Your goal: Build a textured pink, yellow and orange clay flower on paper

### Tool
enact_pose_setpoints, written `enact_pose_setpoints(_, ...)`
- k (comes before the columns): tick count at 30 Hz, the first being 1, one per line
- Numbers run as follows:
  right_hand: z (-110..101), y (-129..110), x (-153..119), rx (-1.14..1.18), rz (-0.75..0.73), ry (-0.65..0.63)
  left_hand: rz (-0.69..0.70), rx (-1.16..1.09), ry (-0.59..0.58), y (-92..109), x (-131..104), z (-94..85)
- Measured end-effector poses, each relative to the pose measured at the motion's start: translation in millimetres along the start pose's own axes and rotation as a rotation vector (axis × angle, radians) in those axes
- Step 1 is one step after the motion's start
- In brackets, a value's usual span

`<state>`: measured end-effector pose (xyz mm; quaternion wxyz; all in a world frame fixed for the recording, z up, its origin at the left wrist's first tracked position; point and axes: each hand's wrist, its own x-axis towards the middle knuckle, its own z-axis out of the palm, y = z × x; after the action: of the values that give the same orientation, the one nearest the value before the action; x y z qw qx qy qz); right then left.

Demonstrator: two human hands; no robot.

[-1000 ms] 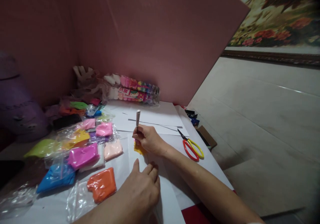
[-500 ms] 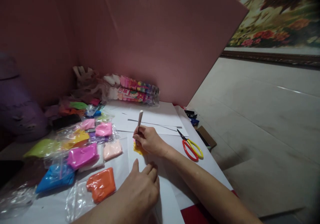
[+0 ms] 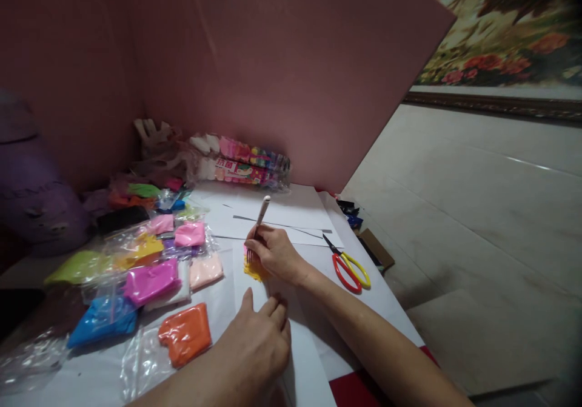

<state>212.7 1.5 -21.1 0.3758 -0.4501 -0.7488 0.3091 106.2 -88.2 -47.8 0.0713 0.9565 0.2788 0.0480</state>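
Tilted further to the right than a half-second ago, the pale handle of a fork [image 3: 261, 216] stands above the right hand [image 3: 275, 252]. In the head view, that hand's thumb and fingers are pinched closed around the fork, its tines down at a small patch of yellow clay [image 3: 255, 269] with a bit of pink at its upper edge. The patch lies on white paper [image 3: 295, 334] near the middle. Just below it, the left hand [image 3: 264, 340] rests palm down, fingers loosely spread and slightly bent, holding nothing visible. Red-and-yellow-handled scissors [image 3: 349, 266] lie to the right; bagged orange clay [image 3: 186, 334] lies to the left.
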Motion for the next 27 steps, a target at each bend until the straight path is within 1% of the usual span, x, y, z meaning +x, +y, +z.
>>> enact_pose_setpoints(5,5,2,-1,-0.014,0.008,-0.020,0.004,0.011,0.010,0,1,0.5)
enact_pose_setpoints(9,8,0,0,-0.028,0.013,-0.032,-0.002,0.007,-0.031,0,2,-2.8)
enact_pose_setpoints(13,6,-4,3,-0.063,-0.028,-0.036,-0.006,0.003,-0.069,1,2,-5.7)
enact_pose_setpoints(15,4,-6,3,-0.079,-0.062,0.005,-0.007,-0.003,-0.058,2,2,-7.1)
enact_pose_setpoints(18,1,-8,-1,-0.104,-0.106,0.129,-0.008,-0.032,-0.083,2,3,-9.8)
enact_pose_setpoints(21,1,-6,-10,-0.050,-0.041,0.252,-0.017,-0.052,-0.100,2,3,-11.6)
enact_pose_setpoints(22,2,-6,-14,-0.004,-0.004,0.270,-0.018,-0.051,-0.093,1,3,-11.8)
enact_pose_setpoints(27,8,-3,-31,0.262,0.151,0.219,-0.005,-0.043,-0.096,1,3,-10.9)
